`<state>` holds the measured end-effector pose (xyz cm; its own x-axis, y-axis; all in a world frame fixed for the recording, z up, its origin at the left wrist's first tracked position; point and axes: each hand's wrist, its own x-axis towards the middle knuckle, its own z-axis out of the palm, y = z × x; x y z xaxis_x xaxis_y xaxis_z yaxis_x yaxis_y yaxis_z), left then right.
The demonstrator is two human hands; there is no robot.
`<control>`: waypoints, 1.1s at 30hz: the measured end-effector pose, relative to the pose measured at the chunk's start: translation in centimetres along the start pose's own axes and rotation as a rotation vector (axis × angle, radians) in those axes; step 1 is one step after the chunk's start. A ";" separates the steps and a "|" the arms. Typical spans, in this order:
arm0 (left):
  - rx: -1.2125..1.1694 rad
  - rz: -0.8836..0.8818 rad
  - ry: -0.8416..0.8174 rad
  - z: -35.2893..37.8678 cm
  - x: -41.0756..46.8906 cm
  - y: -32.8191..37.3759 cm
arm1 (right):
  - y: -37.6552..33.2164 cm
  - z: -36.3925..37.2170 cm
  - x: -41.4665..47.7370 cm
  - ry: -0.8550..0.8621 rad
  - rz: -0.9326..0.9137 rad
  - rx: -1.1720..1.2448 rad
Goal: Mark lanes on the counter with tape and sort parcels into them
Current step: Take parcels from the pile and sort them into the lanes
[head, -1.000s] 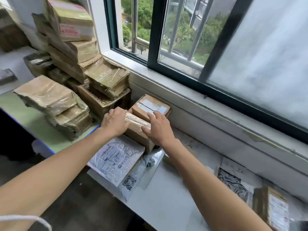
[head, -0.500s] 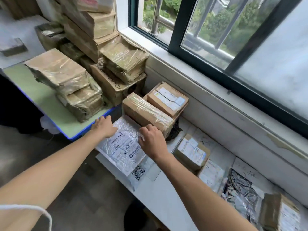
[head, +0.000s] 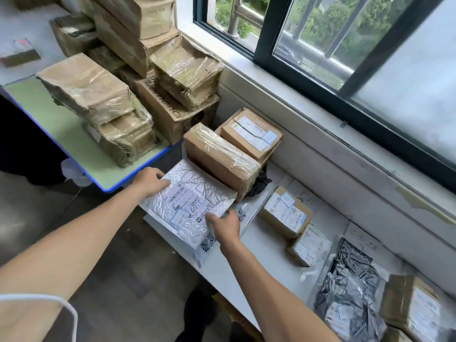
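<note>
Fingers of the left hand (head: 149,181) curl round the 10 o'clock corner of the flat silver bubble mailer (head: 195,193); right hand (head: 225,224) pinches its 4 o'clock edge. Mailer overhangs the white counter (head: 266,245) at its near edge and touches the taped brown cardboard box (head: 219,159) at 1 o'clock. Open counter surface lies at 4 o'clock.

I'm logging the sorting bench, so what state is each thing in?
Silver mailer, label up, held at both sides.
Left hand, grips the mailer's left corner.
Right hand, pinches its right edge.
Taped box, sealed, lying flat behind the mailer.
Labelled box, sealed, label up.
Foil bag, crumpled, lying flat.
</note>
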<state>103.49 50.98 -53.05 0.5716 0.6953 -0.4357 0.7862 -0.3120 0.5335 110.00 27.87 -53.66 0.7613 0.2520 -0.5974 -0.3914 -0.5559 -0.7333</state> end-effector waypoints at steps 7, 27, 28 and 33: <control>-0.260 -0.177 0.014 -1.4 -1.3 2.3 | 0.1 -4.2 -2.1 -0.219 -0.032 0.089; 0.120 0.508 -0.551 8.9 -7.7 22.1 | -0.4 -28.9 -2.4 0.016 -0.246 -0.042; 0.070 0.504 -0.502 9.2 -7.6 22.7 | 0.4 -29.9 -2.5 0.068 -0.226 0.038; -0.412 0.300 -0.598 11.5 -8.4 25.4 | 3.5 -33.1 -3.3 0.191 -0.114 0.601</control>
<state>121.37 29.73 -44.16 0.8674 0.1161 -0.4839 0.4941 -0.0845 0.8653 123.20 -1.19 -43.50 0.8722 0.1070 -0.4773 -0.4819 0.0213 -0.8759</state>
